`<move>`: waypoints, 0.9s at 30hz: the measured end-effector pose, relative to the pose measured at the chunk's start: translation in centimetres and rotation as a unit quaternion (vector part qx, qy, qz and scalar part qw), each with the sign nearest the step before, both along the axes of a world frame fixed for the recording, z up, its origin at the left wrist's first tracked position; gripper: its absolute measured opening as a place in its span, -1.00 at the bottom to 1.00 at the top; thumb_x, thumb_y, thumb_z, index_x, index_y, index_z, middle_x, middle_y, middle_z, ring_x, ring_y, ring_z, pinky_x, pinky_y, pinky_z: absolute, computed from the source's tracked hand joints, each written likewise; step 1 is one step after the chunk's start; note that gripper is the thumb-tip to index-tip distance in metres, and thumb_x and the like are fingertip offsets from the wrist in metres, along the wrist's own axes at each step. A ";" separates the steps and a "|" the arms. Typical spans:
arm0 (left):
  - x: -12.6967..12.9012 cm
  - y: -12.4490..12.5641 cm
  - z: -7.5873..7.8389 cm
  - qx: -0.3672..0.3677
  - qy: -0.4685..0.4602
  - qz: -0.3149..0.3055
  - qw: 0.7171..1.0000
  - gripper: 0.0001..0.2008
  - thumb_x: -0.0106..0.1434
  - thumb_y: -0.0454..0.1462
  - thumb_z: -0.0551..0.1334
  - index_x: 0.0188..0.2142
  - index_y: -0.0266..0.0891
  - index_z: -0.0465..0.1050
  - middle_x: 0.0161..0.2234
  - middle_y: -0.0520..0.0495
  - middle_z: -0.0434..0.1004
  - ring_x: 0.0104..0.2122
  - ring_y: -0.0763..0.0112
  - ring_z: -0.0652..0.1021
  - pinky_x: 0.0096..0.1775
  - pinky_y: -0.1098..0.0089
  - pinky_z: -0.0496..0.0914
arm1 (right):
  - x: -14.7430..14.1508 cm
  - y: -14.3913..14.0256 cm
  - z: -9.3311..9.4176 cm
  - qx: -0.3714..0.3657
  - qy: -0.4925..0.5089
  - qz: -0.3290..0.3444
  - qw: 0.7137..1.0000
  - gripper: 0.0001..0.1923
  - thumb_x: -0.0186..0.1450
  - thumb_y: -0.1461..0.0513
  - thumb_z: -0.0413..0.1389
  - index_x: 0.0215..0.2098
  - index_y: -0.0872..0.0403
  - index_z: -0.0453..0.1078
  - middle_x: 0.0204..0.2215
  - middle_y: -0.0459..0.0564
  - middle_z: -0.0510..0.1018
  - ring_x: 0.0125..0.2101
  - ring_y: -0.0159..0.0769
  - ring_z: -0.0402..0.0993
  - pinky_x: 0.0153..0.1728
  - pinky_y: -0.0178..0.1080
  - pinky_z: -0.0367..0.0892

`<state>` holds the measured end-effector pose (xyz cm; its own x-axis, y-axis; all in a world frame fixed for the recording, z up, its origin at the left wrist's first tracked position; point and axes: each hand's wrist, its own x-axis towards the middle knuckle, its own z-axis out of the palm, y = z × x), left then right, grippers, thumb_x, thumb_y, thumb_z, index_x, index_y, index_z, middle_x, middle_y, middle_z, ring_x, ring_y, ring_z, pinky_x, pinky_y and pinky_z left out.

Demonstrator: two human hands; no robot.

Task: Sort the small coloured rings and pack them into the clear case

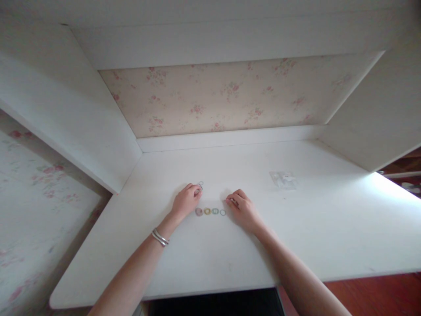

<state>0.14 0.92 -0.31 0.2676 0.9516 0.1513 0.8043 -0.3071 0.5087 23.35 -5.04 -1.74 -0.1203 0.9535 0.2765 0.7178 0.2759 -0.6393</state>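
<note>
My left hand [187, 202] rests on the white desk with its fingers curled in a pinch. Small thin rings [201, 183] show at its fingertips, partly hidden by the fingers. Just below, a short row lies flat on the desk: a pinkish ring [196, 212], a yellow ring [204, 211], a green ring [212, 212] and a thin pale green ring [220, 213]. To the right of this row is my right hand [244, 210], its fingers bent and closed together. Whatever it may hold is too small to make out.
A clear plastic bag [283, 180] lies on the white desk [296, 237], right of my hands. White side panels [371, 105] and a back ledge [230, 138] enclose the desk, with flowered wallpaper [210, 96] behind. Reddish floor [378, 292] shows beyond the front edge.
</note>
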 end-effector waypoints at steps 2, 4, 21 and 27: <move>0.4 0.0 0.0 0.006 0.029 0.010 1.000 -0.82 0.27 -0.21 0.10 -0.22 -0.11 0.45 -0.21 0.00 0.47 -0.30 0.44 0.49 -0.22 0.45 0.28 | 0.0 0.0 0.2 -0.003 0.008 0.004 1.000 -0.77 0.35 0.17 -0.07 -0.29 0.05 0.40 -0.30 -0.03 0.35 -0.37 -0.40 0.32 -0.34 -0.34 0.22; 0.5 0.0 0.1 0.005 0.051 0.013 0.999 -0.82 0.28 -0.20 0.08 -0.27 -0.11 0.46 -0.24 0.00 0.47 -0.29 0.43 0.49 -0.24 0.45 0.27 | 0.0 -0.1 0.3 -0.008 0.014 0.007 1.000 -0.78 0.35 0.18 -0.06 -0.30 0.05 0.40 -0.30 -0.03 0.35 -0.38 -0.41 0.31 -0.34 -0.35 0.21; -1.1 2.2 -0.5 -0.087 -0.121 -0.003 0.989 -0.64 0.25 -0.07 0.05 -0.24 -0.33 0.43 -0.29 -0.13 0.51 -0.28 0.34 0.49 -0.21 0.38 0.34 | 0.4 -0.1 0.6 -0.017 0.073 0.006 0.997 -0.81 0.33 0.21 -0.05 -0.30 0.04 0.40 -0.29 -0.05 0.37 -0.42 -0.45 0.30 -0.35 -0.34 0.21; 0.0 1.3 1.1 -0.109 -0.172 -0.007 0.979 -0.63 0.21 -0.06 0.10 -0.25 -0.34 0.43 -0.30 -0.13 0.52 -0.30 0.34 0.49 -0.23 0.39 0.33 | 0.4 0.0 0.4 -0.010 0.077 -0.002 0.997 -0.78 0.33 0.18 -0.06 -0.31 0.06 0.41 -0.30 -0.03 0.37 -0.41 -0.43 0.31 -0.36 -0.33 0.22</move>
<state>0.17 2.17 0.80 0.2505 0.9677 0.0289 0.5700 -0.1715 0.8036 23.71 -5.04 -1.37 -0.0745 0.9593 0.2725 0.6109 0.2599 -0.7478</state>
